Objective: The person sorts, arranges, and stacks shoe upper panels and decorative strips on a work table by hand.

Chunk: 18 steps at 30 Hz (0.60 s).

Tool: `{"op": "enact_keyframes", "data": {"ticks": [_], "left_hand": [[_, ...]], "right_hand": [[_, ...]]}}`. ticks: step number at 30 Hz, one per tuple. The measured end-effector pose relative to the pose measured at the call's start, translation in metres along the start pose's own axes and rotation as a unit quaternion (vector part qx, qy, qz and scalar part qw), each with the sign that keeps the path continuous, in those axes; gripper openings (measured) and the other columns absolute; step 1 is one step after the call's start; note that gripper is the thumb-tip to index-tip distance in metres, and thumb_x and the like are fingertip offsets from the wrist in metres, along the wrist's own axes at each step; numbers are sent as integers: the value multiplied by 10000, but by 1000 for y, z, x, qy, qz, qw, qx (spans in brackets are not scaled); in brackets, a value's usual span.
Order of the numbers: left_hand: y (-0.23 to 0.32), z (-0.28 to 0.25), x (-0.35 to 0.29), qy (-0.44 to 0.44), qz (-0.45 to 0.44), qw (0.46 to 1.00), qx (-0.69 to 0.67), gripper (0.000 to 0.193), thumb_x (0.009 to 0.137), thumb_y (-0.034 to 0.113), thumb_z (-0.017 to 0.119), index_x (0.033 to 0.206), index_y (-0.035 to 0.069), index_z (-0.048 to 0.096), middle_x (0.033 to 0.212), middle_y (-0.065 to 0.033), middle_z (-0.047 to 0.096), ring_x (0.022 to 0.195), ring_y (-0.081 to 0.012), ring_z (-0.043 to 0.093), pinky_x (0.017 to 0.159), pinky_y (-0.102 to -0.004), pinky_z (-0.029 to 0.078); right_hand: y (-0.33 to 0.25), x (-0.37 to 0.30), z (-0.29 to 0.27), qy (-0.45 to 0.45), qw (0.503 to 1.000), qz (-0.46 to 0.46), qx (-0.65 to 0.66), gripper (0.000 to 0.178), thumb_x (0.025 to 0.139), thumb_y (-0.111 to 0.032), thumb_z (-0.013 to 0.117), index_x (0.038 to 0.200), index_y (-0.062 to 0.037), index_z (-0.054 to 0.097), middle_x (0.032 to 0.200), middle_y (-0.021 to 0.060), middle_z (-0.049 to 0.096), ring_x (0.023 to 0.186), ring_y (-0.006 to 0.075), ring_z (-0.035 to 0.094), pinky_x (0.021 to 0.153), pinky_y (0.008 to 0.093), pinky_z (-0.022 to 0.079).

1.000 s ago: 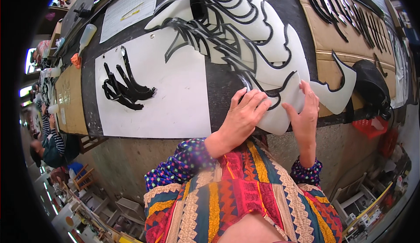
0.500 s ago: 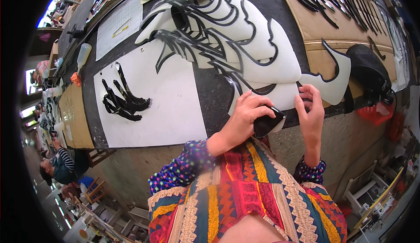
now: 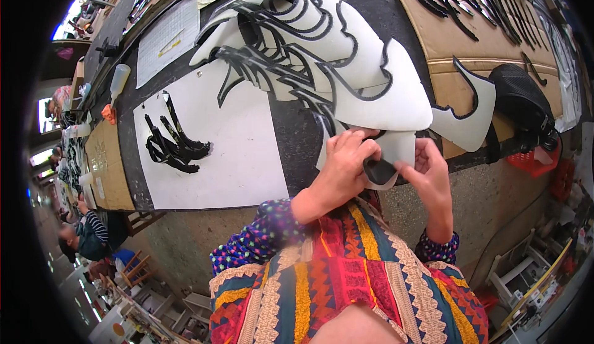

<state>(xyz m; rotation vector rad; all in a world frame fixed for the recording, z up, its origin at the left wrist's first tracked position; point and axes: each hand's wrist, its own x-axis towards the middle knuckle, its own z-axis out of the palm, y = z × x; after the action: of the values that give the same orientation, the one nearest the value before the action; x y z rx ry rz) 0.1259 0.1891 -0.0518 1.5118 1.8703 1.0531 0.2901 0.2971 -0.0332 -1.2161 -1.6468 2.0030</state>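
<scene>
A person, seen from above, works with two bare hands at the near edge of a black-topped counter [image 3: 300, 146]. The left hand [image 3: 344, 165] is bent at the knuckles, thumb and fingers drawn in close on the left side of a curled panel [image 3: 405, 146], pale outside and dark inside. The right hand [image 3: 431, 180] pinches the right side of the same panel, its thumb at the front and its other fingers bent. The curled panel is right in front of the person's body, its near end bent round into an open loop, its far end hidden by a pile of white panels [image 3: 383, 105] with wavy black edging, which fans away across the counter.

To the left, a large white sheet [image 3: 247, 152] lies flat, with a small heap of black strips [image 3: 176, 143] on it. Beyond its left side are a squeeze bottle [image 3: 120, 81] and a paper chart [image 3: 167, 40]. To the right of the pile, brown cardboard [image 3: 433, 50] carries a row of long dark strips [image 3: 507, 19]. A single white panel [image 3: 473, 130] with a curved black edge lies near a black bag [image 3: 526, 102]; a red basket [image 3: 532, 161] is below. At far left, another person [image 3: 93, 235] wears a striped sleeve.
</scene>
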Motion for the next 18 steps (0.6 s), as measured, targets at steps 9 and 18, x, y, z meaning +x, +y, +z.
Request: {"op": "enact_keyframes", "data": {"ticks": [9,18], "left_hand": [[-9,3,7,-33,63,992,-102,257,665,-75,633,833,91,532,987,-69,547,998,-277,527,903,-369,368],[14,-27,-10,-38,140,989,-31,341,734,30,667,1051,43,542,905,-77,557,893,-254,570,886,-367,401]], "right_hand": [[-16,39,-17,-26,991,-16,133,388,968,-235,552,1223,54,505,1099,67,609,925,98,569,773,224,465],[-8,57,-7,195,974,-102,61,214,973,-188,537,1044,8,583,849,43,634,654,75,592,508,209,480]]}}
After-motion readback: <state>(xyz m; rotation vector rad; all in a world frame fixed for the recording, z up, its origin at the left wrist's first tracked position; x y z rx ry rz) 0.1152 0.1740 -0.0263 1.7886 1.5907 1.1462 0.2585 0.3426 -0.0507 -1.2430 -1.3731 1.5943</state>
